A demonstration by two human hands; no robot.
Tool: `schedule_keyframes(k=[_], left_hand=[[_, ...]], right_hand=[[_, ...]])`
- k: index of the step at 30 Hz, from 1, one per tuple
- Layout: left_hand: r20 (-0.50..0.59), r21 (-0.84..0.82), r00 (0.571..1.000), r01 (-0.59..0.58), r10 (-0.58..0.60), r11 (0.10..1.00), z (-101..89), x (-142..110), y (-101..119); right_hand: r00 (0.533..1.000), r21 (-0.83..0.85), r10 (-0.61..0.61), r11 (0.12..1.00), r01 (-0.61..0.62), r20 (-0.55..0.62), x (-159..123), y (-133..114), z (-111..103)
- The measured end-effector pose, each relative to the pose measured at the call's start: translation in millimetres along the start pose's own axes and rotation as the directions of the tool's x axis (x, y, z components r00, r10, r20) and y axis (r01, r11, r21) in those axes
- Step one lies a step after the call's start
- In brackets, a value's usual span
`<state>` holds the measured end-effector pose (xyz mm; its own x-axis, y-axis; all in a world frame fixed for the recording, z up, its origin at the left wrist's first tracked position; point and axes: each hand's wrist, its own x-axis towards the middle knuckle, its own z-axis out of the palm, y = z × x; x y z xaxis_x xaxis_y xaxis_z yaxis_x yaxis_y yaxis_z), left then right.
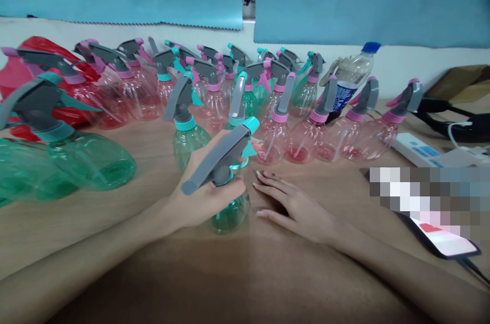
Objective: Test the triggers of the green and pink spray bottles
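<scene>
Left hand: your left hand is curled around the neck of a transparent green plastic spray bottle, grasping it below its grey-and-turquoise trigger head, with the thumb on the near side.
Held bottle: it is in front of you, near the middle of the wooden table, its turquoise nozzle toward the upper right; you cannot tell whether its base touches the surface.
Right hand: your right hand lies palm down on the table, released, fingers loosely spread and pointing at the held bottle, just beside it.
Behind your hands: a row of clear pink spray bottles with grey triggers stands upright to the right; another green spray bottle is partly covered by your left hand.
Hidden: your grip covers the held bottle's neck; the clear drink bottle with a blue cap is half behind the pink row.
Cut off: green bottles at the left edge.
Hard to read: the black-edged phone, mostly pixelated.
</scene>
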<state>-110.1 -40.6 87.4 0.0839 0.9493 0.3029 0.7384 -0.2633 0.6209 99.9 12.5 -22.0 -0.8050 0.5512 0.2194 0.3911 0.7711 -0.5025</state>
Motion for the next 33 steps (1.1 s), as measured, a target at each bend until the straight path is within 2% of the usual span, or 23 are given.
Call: schedule_keyframes(k=[2,4,10,28,33], left_hand=[[0.026,-0.132,1.000,0.020,-0.016,0.991,0.8,0.5,2.3],[0.035,-0.195,0.998,0.056,-0.050,0.979,1.8,0.2,3.3],[0.018,-0.097,0.996,0.084,-0.083,0.992,3.5,-2.3,-0.3],[-0.005,-0.110,0.999,0.047,-0.047,0.993,3.7,-2.4,-0.3],[-0.008,-0.058,0.999,0.046,-0.046,0.997,4.0,-2.9,-1.0]], right_hand=[[1.000,-0.002,0.002,1.000,-0.002,0.002,0.0,-0.2,-0.4],[1.000,-0.007,0.005,1.000,-0.005,0.007,0.0,-0.4,-0.6],[1.000,0.004,0.008,1.000,-0.008,-0.002,-0.1,-0.3,0.2],[1.000,-0.022,0.002,1.000,-0.001,0.013,0.1,0.1,-0.1],[1.000,-0.030,0.003,1.000,-0.003,0.015,-0.4,0.3,0.1]])
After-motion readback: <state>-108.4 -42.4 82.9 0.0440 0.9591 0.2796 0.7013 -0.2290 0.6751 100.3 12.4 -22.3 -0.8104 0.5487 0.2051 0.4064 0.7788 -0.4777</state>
